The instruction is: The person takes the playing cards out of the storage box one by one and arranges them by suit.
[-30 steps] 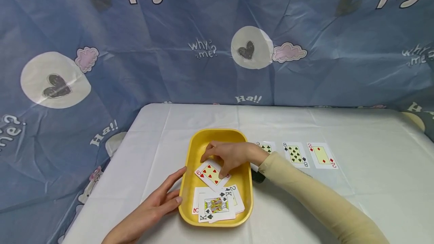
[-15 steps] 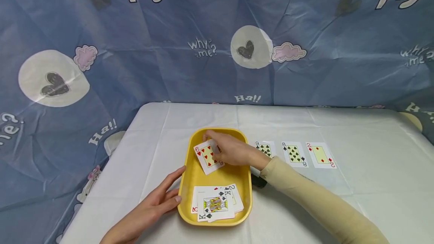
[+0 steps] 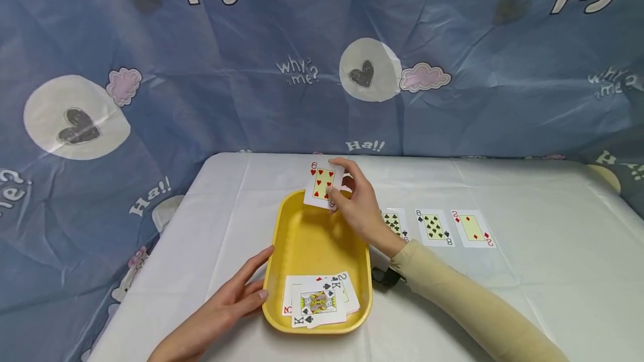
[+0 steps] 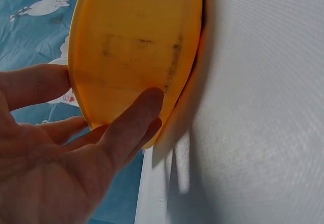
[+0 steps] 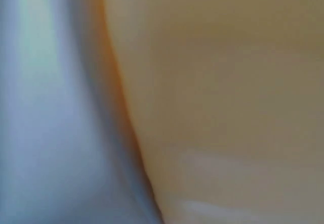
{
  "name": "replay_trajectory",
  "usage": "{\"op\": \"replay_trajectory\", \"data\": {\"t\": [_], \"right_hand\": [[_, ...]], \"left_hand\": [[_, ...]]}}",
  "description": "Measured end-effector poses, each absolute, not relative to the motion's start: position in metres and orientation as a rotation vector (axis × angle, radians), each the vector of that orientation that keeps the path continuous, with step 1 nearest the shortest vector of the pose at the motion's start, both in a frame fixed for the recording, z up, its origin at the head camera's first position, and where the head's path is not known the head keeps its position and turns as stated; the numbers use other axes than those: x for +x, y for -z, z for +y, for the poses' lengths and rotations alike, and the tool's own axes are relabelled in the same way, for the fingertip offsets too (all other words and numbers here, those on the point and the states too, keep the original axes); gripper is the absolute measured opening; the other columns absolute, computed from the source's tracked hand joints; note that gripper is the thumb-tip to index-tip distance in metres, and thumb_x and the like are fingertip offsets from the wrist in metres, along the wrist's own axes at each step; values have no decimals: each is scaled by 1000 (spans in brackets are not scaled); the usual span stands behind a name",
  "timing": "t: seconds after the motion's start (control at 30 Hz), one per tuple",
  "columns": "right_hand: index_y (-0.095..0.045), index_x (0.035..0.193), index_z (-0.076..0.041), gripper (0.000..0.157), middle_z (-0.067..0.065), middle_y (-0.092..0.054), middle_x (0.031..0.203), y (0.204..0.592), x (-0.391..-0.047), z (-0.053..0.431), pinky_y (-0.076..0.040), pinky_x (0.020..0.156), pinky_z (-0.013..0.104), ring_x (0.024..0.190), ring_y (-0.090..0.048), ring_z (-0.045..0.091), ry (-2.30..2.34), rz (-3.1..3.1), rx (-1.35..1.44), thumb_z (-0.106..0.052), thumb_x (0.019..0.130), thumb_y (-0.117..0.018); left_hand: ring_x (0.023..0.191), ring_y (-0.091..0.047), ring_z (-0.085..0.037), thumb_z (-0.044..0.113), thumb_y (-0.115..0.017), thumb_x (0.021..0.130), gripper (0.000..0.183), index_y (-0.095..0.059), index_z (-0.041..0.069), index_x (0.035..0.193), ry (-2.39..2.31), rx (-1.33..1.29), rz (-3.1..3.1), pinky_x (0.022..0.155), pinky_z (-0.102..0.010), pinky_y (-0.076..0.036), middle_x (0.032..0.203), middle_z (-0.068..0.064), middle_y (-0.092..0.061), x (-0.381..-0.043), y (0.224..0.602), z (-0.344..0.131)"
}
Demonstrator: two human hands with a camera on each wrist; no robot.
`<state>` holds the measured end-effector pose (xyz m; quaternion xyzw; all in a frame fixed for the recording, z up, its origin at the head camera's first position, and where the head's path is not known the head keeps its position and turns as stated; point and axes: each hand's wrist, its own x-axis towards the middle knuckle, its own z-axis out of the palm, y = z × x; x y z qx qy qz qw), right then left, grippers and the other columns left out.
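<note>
In the head view my right hand point(image 3: 359, 203) pinches a six of hearts playing card point(image 3: 322, 182) by its right side, thumb on its face. The card is raised at the far rim of a yellow tray point(image 3: 274, 272). Inside the tray's near end lie several overlapping cards, a king of spades point(image 3: 318, 305) on top. My left hand point(image 3: 226, 300) rests its fingers against the tray's left side. In the left wrist view, the left fingers point(image 4: 134, 120) touch the tray's outer wall point(image 4: 147, 42). Blurred yellow and white fill the right wrist view.
Right of the tray, a nine of clubs point(image 3: 394, 223), an eight of spades point(image 3: 434, 228) and a two of diamonds point(image 3: 473, 228) lie face up in a row on the white-covered table point(image 3: 553, 250). A black wrist camera point(image 3: 386, 278) sits under the right wrist. Blue printed cloth point(image 3: 251, 110) hangs behind.
My right hand has taken the six of hearts off the tray's bottom and raised it up and away to the far rim. The left hand keeps its place.
</note>
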<state>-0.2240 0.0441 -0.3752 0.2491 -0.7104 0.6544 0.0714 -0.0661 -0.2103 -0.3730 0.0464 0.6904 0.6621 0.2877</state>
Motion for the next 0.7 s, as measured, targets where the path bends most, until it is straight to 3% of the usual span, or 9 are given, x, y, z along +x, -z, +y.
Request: {"op": "replay_trajectory", "data": {"t": [0.1,0.3,0.43,0.7], "right_hand": [[-46,140,-7,55,18,-47,119,370,-220,46,-55,57,53,88,-56,35,-2107,-1988,696,14,91,-58],[-39,141,2,51,20,-44,128,357,-206,48,-57,58,39,100,-54,36,-2125,-1863,690,15,93,-52],[-38,142,-3,51,15,-45,133,367,-209,54,-58,60,35,101,-55,34,-2102,-1820,733,11,95,-53],[-41,143,-8,53,14,-47,131,367,-218,86,-58,59,33,100,-59,31,-2048,-1798,719,7,95,-58]], "left_hand": [[136,-40,-30,27,-52,104,67,-13,31,158,-1762,134,1856,104,-41,-43,158,-20,-23,-66,374,-210],[135,-43,-30,27,-53,103,69,-12,30,159,-1758,145,1855,104,-40,-43,156,-23,-27,-66,374,-210],[137,-40,-30,30,-54,102,70,-13,32,158,-1731,115,1877,104,-40,-44,159,-19,-21,-65,374,-210],[135,-42,-30,30,-54,102,69,-13,33,158,-1739,114,1874,103,-41,-44,157,-21,-26,-67,373,-209]]}}
